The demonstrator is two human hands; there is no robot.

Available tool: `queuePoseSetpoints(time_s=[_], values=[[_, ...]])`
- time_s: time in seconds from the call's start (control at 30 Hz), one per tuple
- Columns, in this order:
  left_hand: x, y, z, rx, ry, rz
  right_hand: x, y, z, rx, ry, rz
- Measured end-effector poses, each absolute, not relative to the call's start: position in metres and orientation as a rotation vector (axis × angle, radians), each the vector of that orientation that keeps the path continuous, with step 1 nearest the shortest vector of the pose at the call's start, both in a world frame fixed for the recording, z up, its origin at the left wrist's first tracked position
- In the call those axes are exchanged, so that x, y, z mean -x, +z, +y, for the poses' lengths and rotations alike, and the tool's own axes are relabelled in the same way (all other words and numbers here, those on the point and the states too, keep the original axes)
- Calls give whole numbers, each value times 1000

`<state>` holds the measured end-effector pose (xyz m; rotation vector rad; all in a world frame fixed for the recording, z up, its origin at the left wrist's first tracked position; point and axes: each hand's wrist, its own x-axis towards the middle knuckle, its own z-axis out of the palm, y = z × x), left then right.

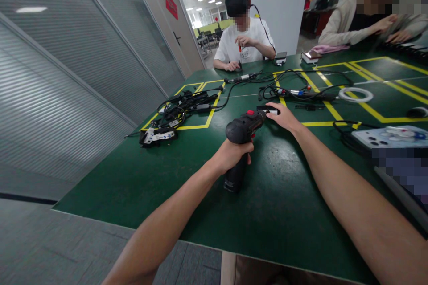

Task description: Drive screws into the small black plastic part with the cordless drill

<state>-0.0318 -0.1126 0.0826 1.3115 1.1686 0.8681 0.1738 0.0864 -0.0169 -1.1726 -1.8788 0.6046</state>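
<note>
My left hand (234,153) is wrapped around the grip of a black cordless drill (242,129) with a red switch on top. The drill stands upright over the green table, its chuck pointing away from me and to the right. Just past the chuck, my right hand (284,118) pinches a small flat black piece (264,108) with a pale, shiny part on its near side. The fingertips partly cover this piece, so its kind is unclear. Whether the drill's tip touches it, I cannot tell.
Tangled black cables (192,104) lie left, by a black-and-white strap-like item (157,136). Beyond my right hand are a corded pen-shaped tool (297,93) and a white ring (356,94). A phone (388,136) lies right. Two people sit across the table (133,187).
</note>
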Motion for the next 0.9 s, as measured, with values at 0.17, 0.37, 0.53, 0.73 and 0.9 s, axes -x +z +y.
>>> queuePoseSetpoints(time_s=[0.17,0.37,0.53,0.73,0.9], values=[[31,83,-112,-1316,865,1171,-173,-17,87,1171,610,-1874],[32,84,-113,-1321,855,1184,-174,-18,88,1185,622,-1875],[32,84,-113,-1306,858,1181,-173,-18,88,1188,620,-1871],[31,83,-113,-1307,858,1184,-173,-18,87,1171,632,-1853],[32,82,-112,-1299,845,1202,-173,-16,85,1174,632,-1847]])
